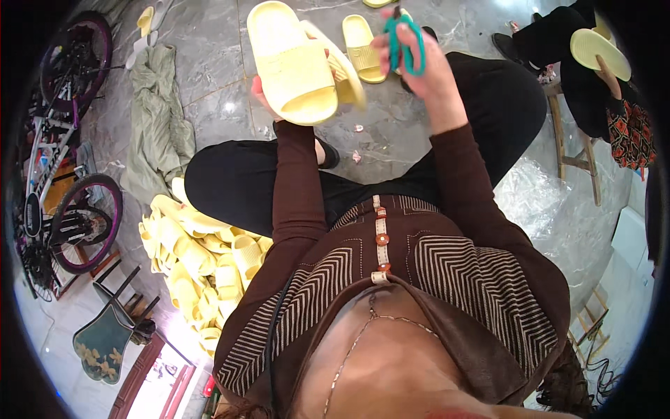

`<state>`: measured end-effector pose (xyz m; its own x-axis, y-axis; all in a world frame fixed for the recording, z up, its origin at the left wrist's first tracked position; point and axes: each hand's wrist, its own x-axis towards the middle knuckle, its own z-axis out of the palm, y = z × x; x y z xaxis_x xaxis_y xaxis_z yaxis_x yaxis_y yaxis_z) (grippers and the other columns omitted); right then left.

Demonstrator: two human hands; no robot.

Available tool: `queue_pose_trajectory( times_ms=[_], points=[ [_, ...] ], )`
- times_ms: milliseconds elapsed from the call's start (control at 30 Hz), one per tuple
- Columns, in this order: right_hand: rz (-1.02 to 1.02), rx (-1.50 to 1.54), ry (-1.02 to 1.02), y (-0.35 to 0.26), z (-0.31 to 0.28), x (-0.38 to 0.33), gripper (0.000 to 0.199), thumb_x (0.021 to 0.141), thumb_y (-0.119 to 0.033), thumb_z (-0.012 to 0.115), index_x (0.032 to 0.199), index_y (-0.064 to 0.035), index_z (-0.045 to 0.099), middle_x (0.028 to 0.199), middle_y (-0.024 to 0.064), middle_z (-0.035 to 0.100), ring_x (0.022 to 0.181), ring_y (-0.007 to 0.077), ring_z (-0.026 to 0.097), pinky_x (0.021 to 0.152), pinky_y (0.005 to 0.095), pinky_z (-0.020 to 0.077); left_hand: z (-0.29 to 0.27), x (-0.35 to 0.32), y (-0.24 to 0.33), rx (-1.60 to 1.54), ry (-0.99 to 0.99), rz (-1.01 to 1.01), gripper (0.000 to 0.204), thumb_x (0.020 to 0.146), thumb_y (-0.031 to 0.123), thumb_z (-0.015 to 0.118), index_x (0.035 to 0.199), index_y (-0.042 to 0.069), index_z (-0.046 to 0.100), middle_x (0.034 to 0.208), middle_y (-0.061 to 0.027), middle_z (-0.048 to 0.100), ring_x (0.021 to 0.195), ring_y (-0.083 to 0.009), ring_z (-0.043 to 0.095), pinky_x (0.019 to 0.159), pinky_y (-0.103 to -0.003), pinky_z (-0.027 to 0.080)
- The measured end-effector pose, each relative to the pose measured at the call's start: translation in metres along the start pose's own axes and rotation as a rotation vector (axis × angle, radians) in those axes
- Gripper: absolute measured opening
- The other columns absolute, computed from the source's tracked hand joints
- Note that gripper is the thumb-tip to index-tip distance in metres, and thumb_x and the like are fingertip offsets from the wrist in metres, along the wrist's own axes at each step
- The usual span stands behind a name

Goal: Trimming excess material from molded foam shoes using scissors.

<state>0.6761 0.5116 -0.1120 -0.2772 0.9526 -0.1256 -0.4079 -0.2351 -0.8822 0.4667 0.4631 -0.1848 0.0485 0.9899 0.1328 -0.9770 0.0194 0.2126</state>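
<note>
In my left hand (259, 94) is a pair of yellow slide sandals; the front slipper (296, 66) faces up, and the second slipper (342, 66) is tilted behind it, partly hidden. Most of the left fingers are covered by the slippers. My right hand (422, 66) is closed round teal-handled scissors (405, 45), raised to the right of the pair. The scissors' blades are blurred and hard to make out. Between and beyond my hands, another yellow slipper (361, 49) lies on the floor.
A heap of yellow slippers (202, 258) lies by my left hip. A grey-green cloth (157, 105) and a bicycle (63, 153) are further left. At right, another person's hand (611, 77) holds a slipper (597, 52) near a wooden stool (576, 160). Clear plastic (534, 195) lies nearby.
</note>
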Motion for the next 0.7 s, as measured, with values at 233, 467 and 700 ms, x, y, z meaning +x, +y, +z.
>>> queue_pose_trajectory(
  times_ms=[233,467,700],
  points=[
    [0.413,0.094,-0.417,0.013,0.014,-0.035,0.046,0.086,-0.029,0.05,0.12,0.0023,0.043,0.081,0.0065,0.059,0.061,0.0108,0.056,0.05,0.023,0.0458,0.008,0.001,0.006,-0.055,-0.021,0.062,0.094,0.069,0.065,0.051,0.133,0.001,0.023,0.127,-0.0288,0.033,0.106,-0.0457,0.045,0.073,-0.054,0.049],
    [0.536,0.224,-0.431,0.03,0.015,-0.037,0.05,0.085,-0.031,0.05,0.119,0.0048,0.044,0.076,0.005,0.059,0.056,0.0103,0.053,0.045,0.0209,0.0418,0.004,-0.009,0.015,0.017,0.044,-0.001,0.102,0.066,0.069,0.051,0.132,-0.003,0.021,0.123,-0.0342,0.033,0.097,-0.0465,0.05,0.064,-0.049,0.054],
    [0.559,0.245,-0.451,0.028,0.015,-0.035,0.05,0.085,-0.032,0.048,0.116,0.0063,0.045,0.075,0.0055,0.059,0.05,0.0105,0.05,0.041,0.0204,0.0392,0.007,-0.015,0.015,0.13,-0.002,-0.07,0.093,0.072,0.073,0.036,0.126,-0.003,0.032,0.111,-0.0306,0.046,0.076,-0.036,0.054,0.067,-0.049,0.048]
  ],
)
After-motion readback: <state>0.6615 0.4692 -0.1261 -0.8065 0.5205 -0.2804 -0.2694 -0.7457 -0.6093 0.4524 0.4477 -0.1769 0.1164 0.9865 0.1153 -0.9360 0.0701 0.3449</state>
